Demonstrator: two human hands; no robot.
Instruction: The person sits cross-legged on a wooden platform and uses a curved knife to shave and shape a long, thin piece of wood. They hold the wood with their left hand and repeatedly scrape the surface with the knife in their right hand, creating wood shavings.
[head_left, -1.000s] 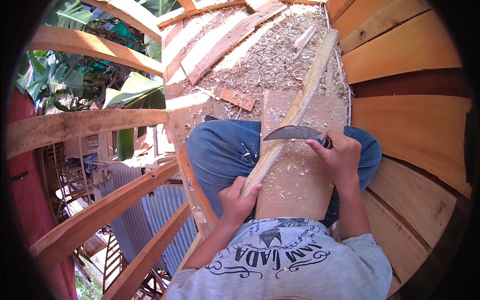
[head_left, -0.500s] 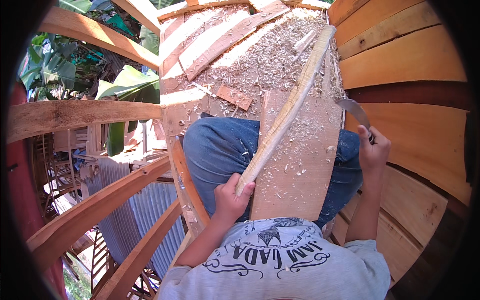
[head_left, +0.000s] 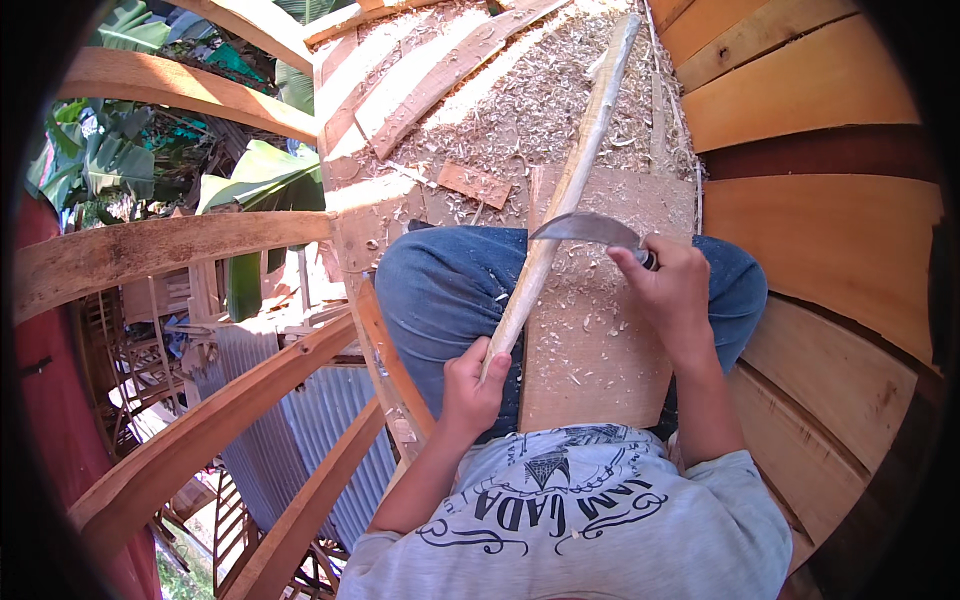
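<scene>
My left hand point(head_left: 474, 388) is closed round the near end of a long, pale, roughly hewn wooden stick point(head_left: 575, 180). The stick slants away to the upper right, across a wide flat board point(head_left: 600, 345) that lies over my lap. In my right hand point(head_left: 668, 290) is the handle of a curved knife point(head_left: 585, 228). Its sickle-shaped blade points left and lies across the middle of the stick; whether the edge bites into the wood cannot be made out. Small chips are scattered over the board.
Wood shavings point(head_left: 520, 110) cover the planked floor ahead, with a short wood offcut point(head_left: 474, 185) and a longer plank point(head_left: 450, 75) on it. Curved plank siding point(head_left: 820, 240) rises at my right. Open wooden ribs point(head_left: 170, 245) stand at my left, with corrugated sheeting point(head_left: 340, 450) below.
The knife has swung left and nearer, from beside the board onto the stick. The stick's far end has shifted left and its face looks turned. My left hand keeps its hold.
</scene>
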